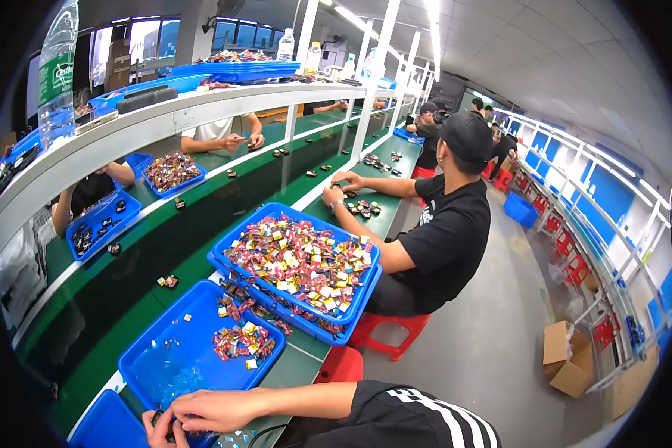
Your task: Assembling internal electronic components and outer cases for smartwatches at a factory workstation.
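At the lower left, my left hand (161, 433) is closed around a small black part (157, 419), which its fingers partly hide. Bent over that part, my right hand (210, 410) presses its fingertips against it. Both hands are at the near edge of a shallow blue tray (143, 360). Inside the tray lies a small heap of red, yellow and white pieces (243, 342), with light-blue scraps (178, 382) nearer my hands. Another blue tray (106, 424) sits to the left of my hands.
Stacked blue trays (224, 263) heaped with similar pieces stand beyond. A dark conveyor belt (138, 287) runs along the green bench, carrying scattered small parts. A co-worker in black (455, 224) sits on a red stool (392, 332). A shelf (164, 110) with bottles runs above.
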`<action>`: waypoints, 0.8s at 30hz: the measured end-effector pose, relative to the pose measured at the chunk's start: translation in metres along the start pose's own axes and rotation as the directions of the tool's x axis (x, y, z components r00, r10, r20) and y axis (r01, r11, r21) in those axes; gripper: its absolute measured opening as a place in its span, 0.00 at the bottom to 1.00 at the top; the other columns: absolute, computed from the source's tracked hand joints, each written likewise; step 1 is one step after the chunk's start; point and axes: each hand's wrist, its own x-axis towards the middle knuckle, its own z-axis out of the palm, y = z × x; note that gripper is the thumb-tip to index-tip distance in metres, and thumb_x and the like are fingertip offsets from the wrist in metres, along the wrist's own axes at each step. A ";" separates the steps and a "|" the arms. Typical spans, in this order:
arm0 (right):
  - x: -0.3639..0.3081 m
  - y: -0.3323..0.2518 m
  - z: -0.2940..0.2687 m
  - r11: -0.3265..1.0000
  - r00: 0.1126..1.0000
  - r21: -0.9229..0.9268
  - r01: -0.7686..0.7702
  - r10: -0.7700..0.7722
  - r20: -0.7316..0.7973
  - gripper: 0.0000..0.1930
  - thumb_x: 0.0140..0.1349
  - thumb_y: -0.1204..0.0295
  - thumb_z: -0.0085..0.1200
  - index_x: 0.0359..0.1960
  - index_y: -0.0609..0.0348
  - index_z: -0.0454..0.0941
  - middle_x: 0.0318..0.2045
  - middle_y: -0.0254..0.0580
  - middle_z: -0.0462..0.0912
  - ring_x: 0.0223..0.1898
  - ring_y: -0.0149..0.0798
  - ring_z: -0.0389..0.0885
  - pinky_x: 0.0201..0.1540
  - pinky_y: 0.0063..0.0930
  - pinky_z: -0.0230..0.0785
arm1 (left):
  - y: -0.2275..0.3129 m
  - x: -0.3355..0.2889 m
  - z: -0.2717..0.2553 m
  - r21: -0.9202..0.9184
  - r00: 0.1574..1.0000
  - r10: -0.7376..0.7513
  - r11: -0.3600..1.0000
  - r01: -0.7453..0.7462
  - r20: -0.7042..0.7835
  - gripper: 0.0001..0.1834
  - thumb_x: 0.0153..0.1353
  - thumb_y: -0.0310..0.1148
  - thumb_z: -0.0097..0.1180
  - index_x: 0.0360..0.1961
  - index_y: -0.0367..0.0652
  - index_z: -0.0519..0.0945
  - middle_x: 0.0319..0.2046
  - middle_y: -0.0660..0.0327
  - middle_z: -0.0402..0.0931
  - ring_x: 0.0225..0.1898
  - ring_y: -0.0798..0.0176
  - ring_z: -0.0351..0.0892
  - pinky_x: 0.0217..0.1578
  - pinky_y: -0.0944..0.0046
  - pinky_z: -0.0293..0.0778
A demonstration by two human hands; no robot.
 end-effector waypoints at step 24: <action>0.021 -0.020 0.011 0.960 0.893 0.006 -0.280 0.263 -0.364 0.09 0.56 0.80 0.61 0.39 0.63 0.82 0.28 0.40 0.82 0.30 0.31 0.81 0.31 0.21 0.73 | -0.024 -0.003 0.000 -0.776 0.916 -0.345 0.512 0.369 0.207 0.24 0.63 0.18 0.52 0.61 0.31 0.66 0.51 0.53 0.75 0.55 0.63 0.75 0.55 0.65 0.72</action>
